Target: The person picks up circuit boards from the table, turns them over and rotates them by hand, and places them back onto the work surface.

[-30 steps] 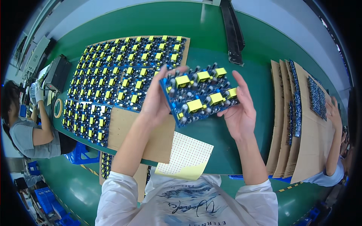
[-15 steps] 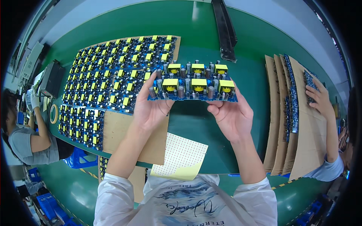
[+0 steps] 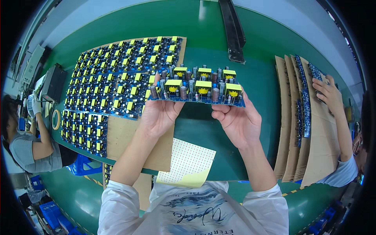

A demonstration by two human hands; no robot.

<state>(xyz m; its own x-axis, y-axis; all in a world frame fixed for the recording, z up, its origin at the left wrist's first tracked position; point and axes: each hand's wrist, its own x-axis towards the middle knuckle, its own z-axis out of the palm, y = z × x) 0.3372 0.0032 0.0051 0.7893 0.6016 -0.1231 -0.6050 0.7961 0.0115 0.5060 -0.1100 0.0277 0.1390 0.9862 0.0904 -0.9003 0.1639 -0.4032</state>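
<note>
Evidently, the left hand point(image 3: 158, 117) and the right hand point(image 3: 241, 123) grip one blue circuit panel point(image 3: 203, 87) between them, one at each end. It lies across the fingers, up off the green table point(image 3: 219, 156), its near edge toward the wearer and its two rows of yellow blocks standing upright. Both palms are turned upward; the right thumb sits under the near edge, and a left finger shows behind the left end. The bare forearms slant inward from white sleeves. Below, a dotted yellowish sheet point(image 3: 188, 160) overhangs the table edge beside a piece of cardboard point(image 3: 139, 137). To the left spread rows of similar boards point(image 3: 113, 82); beyond the panel lies a black metal bar point(image 3: 232, 31). Off to the right, a co-worker's hand point(image 3: 331, 96) is by upright cardboard sheets point(image 3: 321, 149).
</note>
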